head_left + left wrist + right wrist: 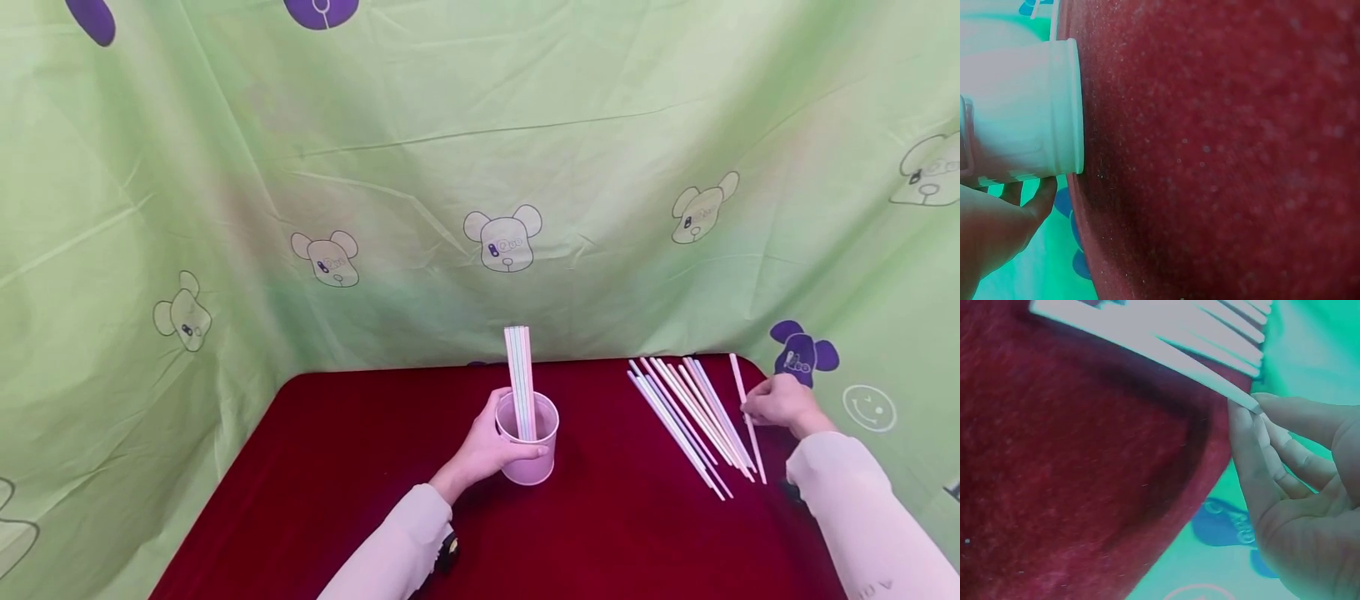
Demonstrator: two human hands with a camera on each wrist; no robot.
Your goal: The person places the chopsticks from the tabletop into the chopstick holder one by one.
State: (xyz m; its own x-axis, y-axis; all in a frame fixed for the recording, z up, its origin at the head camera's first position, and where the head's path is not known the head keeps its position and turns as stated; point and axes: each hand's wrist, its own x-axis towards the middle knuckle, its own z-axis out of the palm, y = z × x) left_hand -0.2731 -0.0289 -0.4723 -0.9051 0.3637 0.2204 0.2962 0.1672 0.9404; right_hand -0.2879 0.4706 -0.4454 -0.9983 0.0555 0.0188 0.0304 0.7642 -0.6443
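Pale stick [756,446], slim and straight, slants at the right of the velvety red cloth [637,542], pinched by the right hand [783,404]; a light pinch probably suits it. The left hand [483,446] wraps the smooth, round pink bucket [534,467], which likely helps steady it. Bundled sticks [521,383] stand inside; loose sticks [705,417] fan out between. Behind hangs a creased green curtain [420,125].

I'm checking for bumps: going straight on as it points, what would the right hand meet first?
Beyond the pinched straw, the right hand would likely meet the loose straws; height is unclear.
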